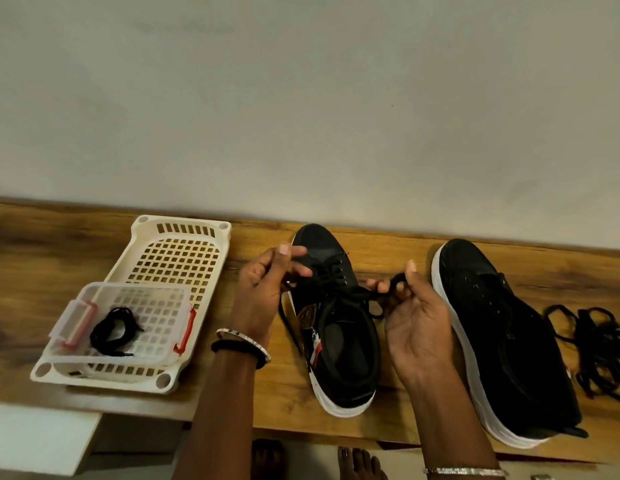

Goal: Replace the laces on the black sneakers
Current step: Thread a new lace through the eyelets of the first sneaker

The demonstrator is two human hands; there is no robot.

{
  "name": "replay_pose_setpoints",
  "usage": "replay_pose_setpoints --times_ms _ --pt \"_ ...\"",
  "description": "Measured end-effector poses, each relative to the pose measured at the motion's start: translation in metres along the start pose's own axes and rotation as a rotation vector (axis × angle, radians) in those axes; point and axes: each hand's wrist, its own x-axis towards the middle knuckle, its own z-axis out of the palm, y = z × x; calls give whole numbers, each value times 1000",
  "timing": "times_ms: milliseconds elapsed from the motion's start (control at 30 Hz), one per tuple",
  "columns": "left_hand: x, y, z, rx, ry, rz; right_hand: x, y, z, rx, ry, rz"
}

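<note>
Over the left sneaker point(339, 327) on the desk point(59, 258), both hands pinch its black lace point(350, 292): left hand point(267, 285), and right hand point(416, 313) gripping a loop.

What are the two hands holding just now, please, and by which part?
Both hold the black lace of the middle sneaker: the left hand pinches one strand beside the eyelets, the right hand pinches a loop of the other strand.

A black lace point(350, 289) on the left sneaker point(339, 327) is pinched by both the left hand point(267, 289) and right hand point(416, 320) above the wooden bench point(94, 251).
</note>
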Motion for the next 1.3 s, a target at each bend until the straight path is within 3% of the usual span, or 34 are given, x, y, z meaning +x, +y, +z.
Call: replay_pose_setpoints --times_ms 100,233,400,600,733,833,1200,1300 --pt "0 3 -12 97 -35 -57 -1 -4 -2 -81 -81 -28" --pt "1 -1 -29 333 -238 -80 -2 -9 -1 -144 -159 -55" --pt "9 -8 -39 610 -304 45 1 -11 -2 -193 -226 -42" --pt "4 8 -26 256 -118 41 0 -12 -3 -54 -261 25" --pt "0 5 13 -205 -117 -122 -2 -5 2 48 -229 68" --pt "4 0 25 -365 -25 -174 -1 -3 3 16 -154 53" --pt "12 -9 32 -318 36 -62 3 1 5 -129 -23 -32" --pt "9 -8 23 -156 -28 6 1 0 1 -178 -56 -53"
